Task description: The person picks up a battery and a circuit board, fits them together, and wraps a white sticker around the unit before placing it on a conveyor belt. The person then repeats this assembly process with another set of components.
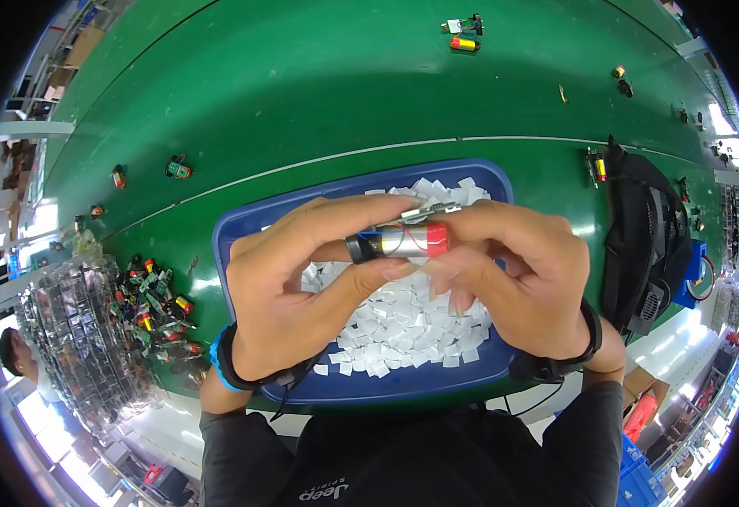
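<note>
Head view: both hands' fingers [403, 269] pinch shiny metal cylinder [403, 242].

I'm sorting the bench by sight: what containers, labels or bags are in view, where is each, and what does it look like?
Blue tray: under both hands, shallow, rounded rectangle.
White paper squares: heaped loose in that tray, small, possibly labels.
Silvery cylinder: pinched between left hand and right hand, black end, red end.
Black bag: right of the tray, slumped.
Clear blister tray: far left, gridded.
</note>
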A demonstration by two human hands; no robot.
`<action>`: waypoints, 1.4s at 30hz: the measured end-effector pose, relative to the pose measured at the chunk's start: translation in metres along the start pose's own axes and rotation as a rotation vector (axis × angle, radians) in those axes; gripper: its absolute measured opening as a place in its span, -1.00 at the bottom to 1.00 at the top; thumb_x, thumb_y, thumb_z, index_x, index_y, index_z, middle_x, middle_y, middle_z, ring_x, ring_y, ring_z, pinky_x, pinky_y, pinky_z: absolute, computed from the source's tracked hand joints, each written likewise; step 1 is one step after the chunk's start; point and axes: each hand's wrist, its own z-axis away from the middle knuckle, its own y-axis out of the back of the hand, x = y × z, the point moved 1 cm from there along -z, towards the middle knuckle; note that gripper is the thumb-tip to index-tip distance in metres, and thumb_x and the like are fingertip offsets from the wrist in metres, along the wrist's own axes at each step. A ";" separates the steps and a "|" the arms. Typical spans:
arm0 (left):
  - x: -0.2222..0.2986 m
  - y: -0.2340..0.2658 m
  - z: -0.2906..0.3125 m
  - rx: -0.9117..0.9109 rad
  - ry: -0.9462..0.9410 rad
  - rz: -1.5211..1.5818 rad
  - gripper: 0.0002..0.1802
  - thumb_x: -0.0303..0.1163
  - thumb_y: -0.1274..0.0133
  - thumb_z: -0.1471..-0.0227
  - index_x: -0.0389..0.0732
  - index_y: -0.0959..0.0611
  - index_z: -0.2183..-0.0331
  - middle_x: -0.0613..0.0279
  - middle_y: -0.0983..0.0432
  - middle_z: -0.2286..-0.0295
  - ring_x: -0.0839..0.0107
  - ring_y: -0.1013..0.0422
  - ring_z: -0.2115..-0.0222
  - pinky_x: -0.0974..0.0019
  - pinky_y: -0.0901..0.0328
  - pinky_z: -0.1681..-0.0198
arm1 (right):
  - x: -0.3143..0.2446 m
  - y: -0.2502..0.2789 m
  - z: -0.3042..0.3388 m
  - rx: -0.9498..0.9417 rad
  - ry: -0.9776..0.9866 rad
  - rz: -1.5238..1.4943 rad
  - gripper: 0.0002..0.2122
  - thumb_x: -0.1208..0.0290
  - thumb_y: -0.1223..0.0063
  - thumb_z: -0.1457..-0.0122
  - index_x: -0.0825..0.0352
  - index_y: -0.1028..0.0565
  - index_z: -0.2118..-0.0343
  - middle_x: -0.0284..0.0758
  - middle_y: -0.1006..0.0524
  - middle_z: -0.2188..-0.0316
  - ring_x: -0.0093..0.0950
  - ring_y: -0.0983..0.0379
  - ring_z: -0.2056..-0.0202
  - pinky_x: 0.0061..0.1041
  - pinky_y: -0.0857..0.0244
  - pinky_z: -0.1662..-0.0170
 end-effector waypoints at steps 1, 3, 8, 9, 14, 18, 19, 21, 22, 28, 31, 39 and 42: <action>0.001 0.000 0.000 -0.011 -0.082 -0.102 -0.58 -0.59 -0.31 0.06 -0.39 -0.62 0.09 -0.03 -0.61 0.17 0.33 -0.57 0.22 0.36 -0.55 0.25 | -0.001 0.000 0.001 0.006 -0.061 -0.072 -0.87 0.63 -0.20 -0.13 0.56 -0.53 0.29 -0.19 -0.60 0.47 -0.59 -0.50 0.61 -0.69 -0.31 0.61; 0.002 -0.001 0.000 -0.017 -0.078 -0.120 -0.59 -0.58 -0.31 0.05 -0.38 -0.62 0.10 -0.03 -0.61 0.19 0.34 -0.57 0.24 0.36 -0.55 0.26 | -0.001 0.002 0.000 -0.010 -0.082 -0.103 -0.86 0.62 -0.22 -0.12 0.55 -0.53 0.29 -0.22 -0.59 0.48 -0.60 -0.50 0.60 -0.68 -0.30 0.60; 0.010 -0.003 0.001 -0.033 0.019 0.008 -0.64 -0.57 -0.29 0.03 -0.37 -0.63 0.13 -0.01 -0.62 0.23 0.36 -0.55 0.31 0.35 -0.55 0.30 | 0.003 0.011 -0.005 0.043 0.126 0.077 -0.79 0.56 -0.32 -0.03 0.46 -0.58 0.26 -0.34 -0.51 0.57 -0.63 -0.46 0.58 -0.64 -0.25 0.61; 0.011 -0.004 0.001 -0.034 0.065 0.088 -0.65 -0.58 -0.28 0.02 -0.38 -0.63 0.13 0.00 -0.62 0.24 0.37 -0.55 0.33 0.35 -0.55 0.31 | 0.004 0.013 -0.007 0.083 0.251 0.196 -0.75 0.54 -0.36 0.02 0.42 -0.59 0.24 -0.38 -0.48 0.60 -0.63 -0.45 0.58 -0.63 -0.23 0.61; 0.010 -0.001 -0.004 -0.106 0.433 0.504 -0.69 -0.61 -0.24 0.00 -0.40 -0.61 0.15 0.05 -0.62 0.28 0.36 -0.56 0.36 0.32 -0.56 0.33 | 0.012 0.016 -0.017 -0.078 0.675 0.569 -0.60 0.44 -0.43 0.20 0.26 -0.65 0.19 -0.49 -0.37 0.64 -0.63 -0.37 0.61 -0.63 -0.16 0.63; 0.012 0.004 -0.007 -0.185 0.636 0.495 -0.67 -0.63 -0.23 0.06 -0.49 -0.59 0.19 -0.05 -0.60 0.34 0.30 -0.58 0.45 0.34 -0.50 0.42 | 0.010 0.020 -0.015 -0.278 0.584 0.665 -0.52 0.34 -0.42 0.29 0.15 -0.67 0.15 -0.54 -0.35 0.63 -0.62 -0.30 0.66 -0.66 -0.10 0.63; 0.012 0.006 -0.006 -0.221 0.641 0.507 -0.69 -0.63 -0.21 0.06 -0.49 -0.59 0.20 -0.04 -0.60 0.34 0.32 -0.58 0.45 0.34 -0.50 0.42 | 0.008 0.018 -0.014 -0.286 0.614 0.695 -0.52 0.31 -0.42 0.28 0.16 -0.66 0.15 -0.55 -0.34 0.64 -0.63 -0.29 0.67 -0.66 -0.10 0.63; 0.010 0.008 -0.006 -0.294 0.649 0.533 -0.71 -0.64 -0.19 0.04 -0.48 -0.59 0.20 -0.03 -0.60 0.35 0.34 -0.57 0.46 0.34 -0.50 0.43 | 0.006 0.017 -0.013 -0.302 0.676 0.754 -0.52 0.25 -0.41 0.26 0.18 -0.66 0.14 -0.56 -0.32 0.67 -0.64 -0.27 0.68 -0.65 -0.08 0.64; 0.009 0.010 -0.006 -0.293 0.648 0.533 -0.71 -0.64 -0.19 0.04 -0.48 -0.59 0.20 -0.03 -0.60 0.35 0.34 -0.57 0.46 0.34 -0.50 0.43 | 0.006 0.017 -0.013 -0.302 0.677 0.755 -0.52 0.25 -0.41 0.26 0.18 -0.66 0.14 -0.56 -0.32 0.67 -0.64 -0.27 0.68 -0.65 -0.08 0.64; 0.009 0.006 -0.007 -0.355 0.611 0.421 -0.74 -0.63 -0.20 0.01 -0.41 -0.61 0.21 0.10 -0.59 0.38 0.40 -0.55 0.46 0.41 -0.50 0.45 | 0.012 0.019 -0.011 -0.325 0.625 0.713 -0.54 0.28 -0.43 0.20 0.23 -0.65 0.13 -0.52 -0.32 0.72 -0.62 -0.28 0.70 -0.62 -0.08 0.64; 0.005 0.005 -0.012 -0.348 0.651 0.411 -0.74 -0.60 -0.22 0.04 -0.41 -0.61 0.23 0.10 -0.58 0.41 0.43 -0.54 0.51 0.43 -0.47 0.49 | 0.015 0.018 -0.013 -0.317 0.549 0.661 -0.55 0.30 -0.44 0.17 0.24 -0.65 0.13 -0.50 -0.36 0.70 -0.60 -0.30 0.69 -0.61 -0.10 0.62; -0.053 0.041 -0.072 -0.254 0.597 -0.147 -0.65 -0.16 -0.23 -0.08 -0.28 -0.66 0.28 0.30 -0.61 0.47 0.67 -0.33 0.69 0.53 -0.20 0.69 | 0.046 0.074 -0.090 -0.153 -0.095 0.560 -0.54 0.17 -0.24 -0.12 0.29 -0.47 -0.04 -0.30 -0.56 0.34 -0.48 -0.49 0.41 -0.51 -0.37 0.37; -0.108 0.068 -0.106 -0.292 0.688 -0.443 -0.57 -0.07 -0.20 -0.09 -0.26 -0.65 0.20 0.25 -0.62 0.37 0.61 -0.45 0.47 0.47 -0.32 0.51 | 0.142 0.134 -0.146 0.072 0.062 1.092 -0.57 0.16 -0.18 -0.17 0.25 -0.46 -0.05 -0.25 -0.57 0.28 -0.32 -0.53 0.36 -0.37 -0.41 0.23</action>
